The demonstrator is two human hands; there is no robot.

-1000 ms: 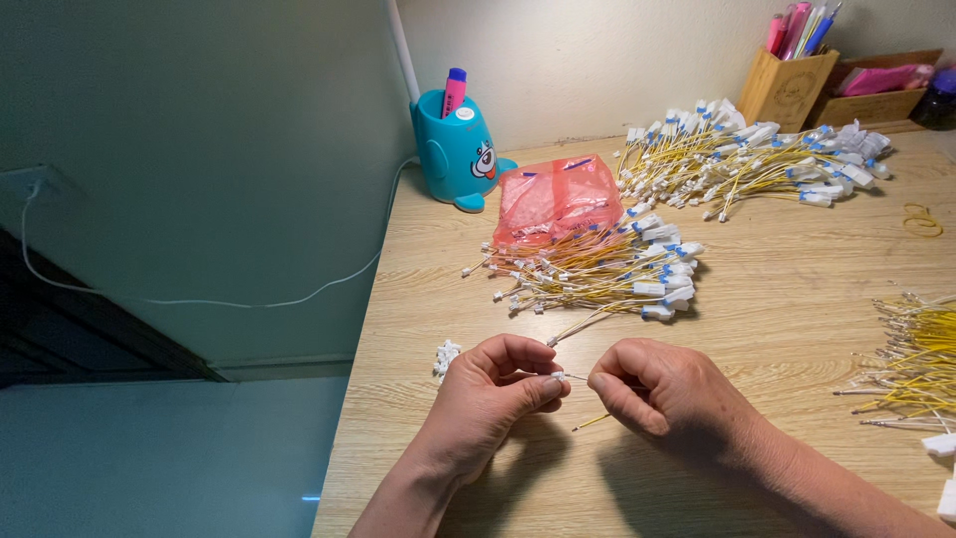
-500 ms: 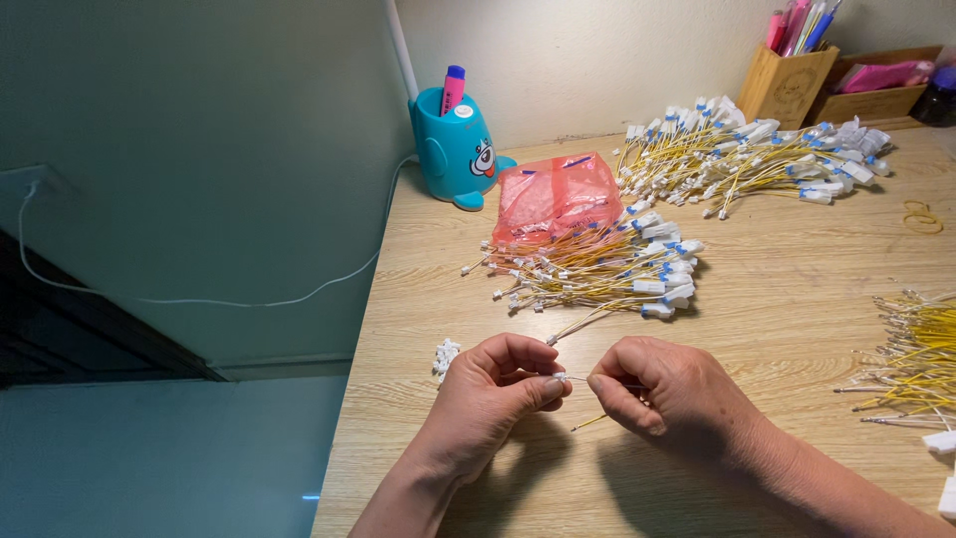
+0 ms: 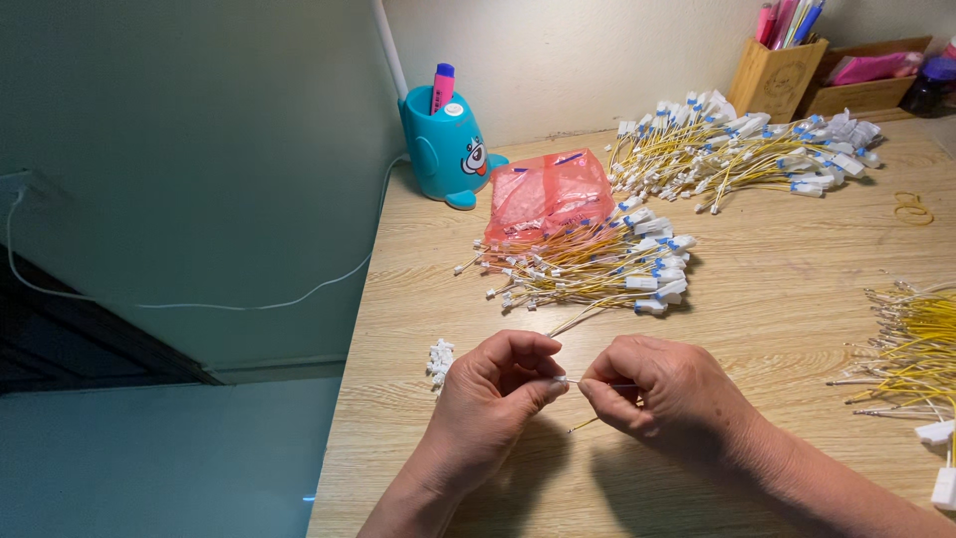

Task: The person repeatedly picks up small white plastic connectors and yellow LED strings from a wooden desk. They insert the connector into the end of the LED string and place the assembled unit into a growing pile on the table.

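While both hands meet just in front of the middle wire bundle [image 3: 588, 264], the thin yellow wire [image 3: 590, 422] sits pinched between them: left hand [image 3: 493, 394] w/ thumb & forefinger clenched on what looks like a tiny white connector at its tip, right hand [image 3: 667, 394] gripping the strand itself. Looks v. light, floppy, probably slick & easy to kink, so best held close to the end, not mid-length. Small white connector pile [image 3: 438, 357] lies left of that bundle, teal pen holder [image 3: 445, 149] behind it, loose yellow wires [image 3: 911, 344] well to its right.
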